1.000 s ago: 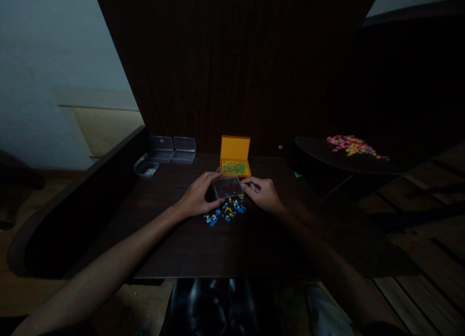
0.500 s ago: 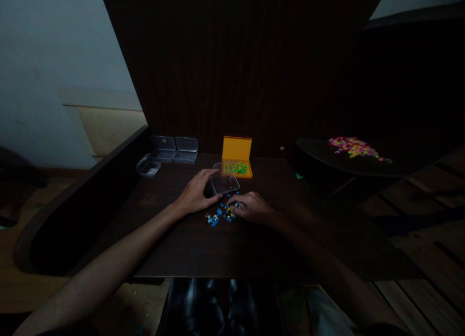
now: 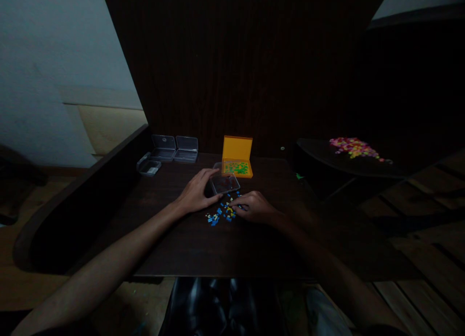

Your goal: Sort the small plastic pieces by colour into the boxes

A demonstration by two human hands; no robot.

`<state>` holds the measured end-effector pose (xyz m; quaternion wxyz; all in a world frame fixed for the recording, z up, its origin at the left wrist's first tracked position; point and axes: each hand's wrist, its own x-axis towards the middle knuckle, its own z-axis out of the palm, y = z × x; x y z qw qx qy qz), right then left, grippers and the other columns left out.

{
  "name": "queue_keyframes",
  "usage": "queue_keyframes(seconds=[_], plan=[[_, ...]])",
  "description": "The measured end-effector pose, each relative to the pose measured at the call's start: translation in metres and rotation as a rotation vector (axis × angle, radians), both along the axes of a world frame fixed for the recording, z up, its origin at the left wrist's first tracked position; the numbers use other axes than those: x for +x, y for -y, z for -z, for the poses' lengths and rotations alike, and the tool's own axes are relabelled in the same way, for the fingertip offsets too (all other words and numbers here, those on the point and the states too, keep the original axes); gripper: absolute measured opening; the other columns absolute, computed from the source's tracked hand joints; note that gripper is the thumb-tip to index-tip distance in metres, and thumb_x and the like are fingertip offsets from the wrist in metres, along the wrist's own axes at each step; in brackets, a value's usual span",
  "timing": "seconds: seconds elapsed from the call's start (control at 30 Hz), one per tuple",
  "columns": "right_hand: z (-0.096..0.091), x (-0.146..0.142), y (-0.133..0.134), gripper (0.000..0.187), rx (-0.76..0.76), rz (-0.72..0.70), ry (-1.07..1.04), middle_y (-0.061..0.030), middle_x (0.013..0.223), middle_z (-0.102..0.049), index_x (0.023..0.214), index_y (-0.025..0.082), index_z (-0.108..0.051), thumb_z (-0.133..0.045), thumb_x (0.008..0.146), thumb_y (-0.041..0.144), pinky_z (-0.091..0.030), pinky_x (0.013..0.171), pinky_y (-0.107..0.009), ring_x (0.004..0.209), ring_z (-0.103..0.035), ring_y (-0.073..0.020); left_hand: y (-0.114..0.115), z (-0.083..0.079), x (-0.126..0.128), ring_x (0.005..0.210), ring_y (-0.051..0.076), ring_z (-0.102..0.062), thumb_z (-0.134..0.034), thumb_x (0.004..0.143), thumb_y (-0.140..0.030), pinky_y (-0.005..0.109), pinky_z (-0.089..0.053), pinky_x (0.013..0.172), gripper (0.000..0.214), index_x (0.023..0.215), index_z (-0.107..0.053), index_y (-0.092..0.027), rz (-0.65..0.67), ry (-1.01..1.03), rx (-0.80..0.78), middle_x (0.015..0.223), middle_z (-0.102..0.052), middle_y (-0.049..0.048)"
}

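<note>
On the dark tabletop, my left hand grips the left side of a clear plastic box, its thumb at the front edge and its fingers toward the back. A few small dark bits show inside that box. My right hand is closed in a pinch over a loose pile of tiny building bricks in blue, yellow and pale colours. Whatever lies between its fingertips is too small and dim to make out. The pile spreads in front of the box, between and below both hands.
Behind the clear box stands an open yellow case with green and orange bits in its base. Several open clear boxes sit at the back left. Pink and yellow pieces lie heaped on a side shelf at right.
My right hand has shifted very slightly over the brick pile, uncovering a few pieces near its fingertips. My left hand and the clear box stay in place.
</note>
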<state>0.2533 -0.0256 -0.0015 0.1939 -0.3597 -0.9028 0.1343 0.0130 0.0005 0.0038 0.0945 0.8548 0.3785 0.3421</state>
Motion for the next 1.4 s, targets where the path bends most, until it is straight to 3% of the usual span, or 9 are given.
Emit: queue_keyframes(seconds=[0.47,0.8,1.0,1.13,1.23,1.4], plan=[[0.003,0.000,-0.001,0.024,-0.004,0.013,-0.014,-0.0033,0.085,-0.076,0.096,0.022,-0.077,-0.056,0.084,0.022,-0.044,0.063,-0.023,0.060,-0.063,-0.0120,0.001,-0.001,0.000,0.119,0.028,-0.053,-0.067,0.079,-0.039,0.046,-0.047,0.100,0.067,0.136,-0.037,-0.021,0.000,0.004,-0.008,0.130,-0.051,0.0118],[-0.001,-0.002,-0.001,0.021,-0.043,0.109,0.065,-0.0010,0.072,-0.072,0.095,0.022,-0.075,-0.059,0.082,0.024,-0.038,0.058,-0.022,0.055,-0.058,-0.0112,0.002,-0.003,0.001,0.119,0.028,-0.053,-0.067,0.079,-0.039,0.044,-0.047,0.100,0.066,0.135,-0.039,-0.020,-0.001,0.008,-0.014,0.130,-0.051,0.0118],[-0.002,-0.003,-0.001,0.020,-0.063,0.091,0.080,-0.0013,0.070,-0.071,0.092,0.022,-0.075,-0.058,0.082,0.023,-0.037,0.059,-0.022,0.056,-0.057,-0.0112,0.002,-0.003,0.001,0.120,0.028,-0.053,-0.068,0.079,-0.037,0.043,-0.046,0.101,0.066,0.135,-0.039,-0.019,0.003,0.001,-0.008,0.130,-0.051,0.0120],[-0.002,-0.002,-0.002,0.017,-0.085,0.087,0.014,0.0003,0.063,-0.066,0.089,0.020,-0.076,-0.061,0.080,0.022,-0.036,0.057,-0.021,0.053,-0.053,-0.0095,0.002,-0.002,0.001,0.120,0.027,-0.053,-0.067,0.079,-0.038,0.044,-0.047,0.101,0.066,0.136,-0.038,-0.021,0.009,0.006,-0.006,0.130,-0.051,0.0112],[-0.004,0.000,-0.003,0.018,-0.163,0.099,-0.107,0.0038,0.051,-0.055,0.085,0.016,-0.075,-0.063,0.080,0.028,-0.031,0.050,-0.019,0.045,-0.042,-0.0068,0.002,-0.002,0.002,0.120,0.027,-0.053,-0.067,0.079,-0.039,0.044,-0.047,0.101,0.067,0.136,-0.037,-0.021,0.020,0.009,-0.008,0.130,-0.051,0.0114],[-0.011,0.004,-0.007,0.024,-0.161,0.218,-0.287,0.0067,0.045,-0.043,0.086,0.014,-0.075,-0.062,0.080,0.034,-0.026,0.046,-0.020,0.043,-0.032,-0.0063,0.005,-0.002,0.005,0.121,0.028,-0.052,-0.068,0.079,-0.037,0.045,-0.046,0.102,0.067,0.136,-0.038,-0.021,0.077,0.017,0.001,0.130,-0.052,0.0119]])
